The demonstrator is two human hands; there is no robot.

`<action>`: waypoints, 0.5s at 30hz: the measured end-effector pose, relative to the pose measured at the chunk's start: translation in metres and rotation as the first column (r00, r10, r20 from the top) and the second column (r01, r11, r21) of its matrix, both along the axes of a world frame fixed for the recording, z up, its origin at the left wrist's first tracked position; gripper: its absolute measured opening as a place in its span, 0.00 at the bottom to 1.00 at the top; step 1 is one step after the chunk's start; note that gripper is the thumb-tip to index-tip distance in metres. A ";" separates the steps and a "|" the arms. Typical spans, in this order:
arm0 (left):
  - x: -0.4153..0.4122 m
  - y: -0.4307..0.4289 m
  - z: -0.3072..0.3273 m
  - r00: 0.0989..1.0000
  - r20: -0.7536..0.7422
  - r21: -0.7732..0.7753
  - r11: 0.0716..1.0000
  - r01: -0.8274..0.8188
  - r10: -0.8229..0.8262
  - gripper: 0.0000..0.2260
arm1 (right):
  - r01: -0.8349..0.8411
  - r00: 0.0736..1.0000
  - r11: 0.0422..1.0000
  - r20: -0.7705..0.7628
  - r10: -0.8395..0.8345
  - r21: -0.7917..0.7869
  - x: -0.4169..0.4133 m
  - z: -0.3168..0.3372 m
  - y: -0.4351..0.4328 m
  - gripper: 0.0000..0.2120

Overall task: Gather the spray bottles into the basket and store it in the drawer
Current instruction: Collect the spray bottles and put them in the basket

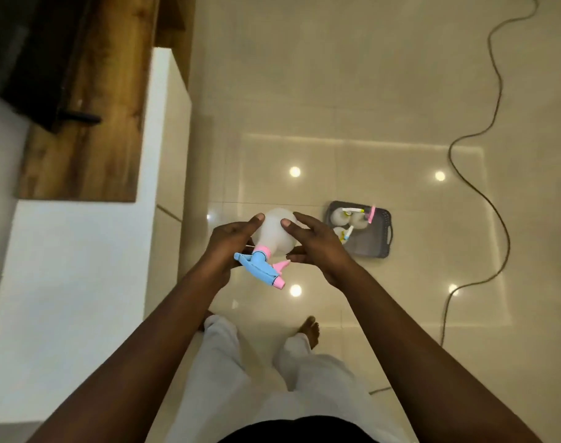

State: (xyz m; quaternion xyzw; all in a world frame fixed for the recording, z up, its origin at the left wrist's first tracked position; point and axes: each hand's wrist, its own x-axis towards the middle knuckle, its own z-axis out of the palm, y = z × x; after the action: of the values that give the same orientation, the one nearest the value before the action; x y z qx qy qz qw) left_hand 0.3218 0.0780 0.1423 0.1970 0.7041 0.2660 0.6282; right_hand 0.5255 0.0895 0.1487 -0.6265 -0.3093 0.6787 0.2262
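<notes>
The left hand (231, 247) and right hand (314, 247) are clamping the spray bottle (274, 231) in mid-air, thumbs over its white body. It is probably handling light, smooth and slippery; the pink neck (260, 251) looks the surer hold. The grey basket (386, 238) is sitting on the floor (400, 91) nearby.

Nothing here can be read: no text, label, brand, number or sign. The spray bottle (277, 231) has a plain white body with no lettering. The bottles (340, 215) in the basket (368, 246) on the floor are too small to make out any label.
</notes>
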 end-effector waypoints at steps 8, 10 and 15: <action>0.184 -0.021 -0.006 0.978 0.164 0.023 0.992 0.125 -0.127 0.28 | 0.186 0.982 0.982 0.024 -0.186 -0.021 0.186 0.014 -0.054 0.28; 0.223 -0.021 -0.010 0.975 0.169 0.010 0.990 0.144 -0.144 0.23 | 0.228 0.973 0.973 0.039 -0.227 -0.039 0.220 0.011 -0.062 0.27; 0.291 -0.011 -0.023 0.966 0.161 -0.036 0.977 0.210 -0.202 0.19 | 0.343 0.939 0.936 0.062 -0.339 -0.078 0.276 -0.004 -0.068 0.12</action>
State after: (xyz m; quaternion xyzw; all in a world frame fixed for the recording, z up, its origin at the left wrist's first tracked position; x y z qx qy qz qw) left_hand 0.6131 0.0669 0.1191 0.2309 0.6350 0.1951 0.7109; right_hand 0.8012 0.0212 0.1445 -0.6960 -0.1713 0.6269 0.3053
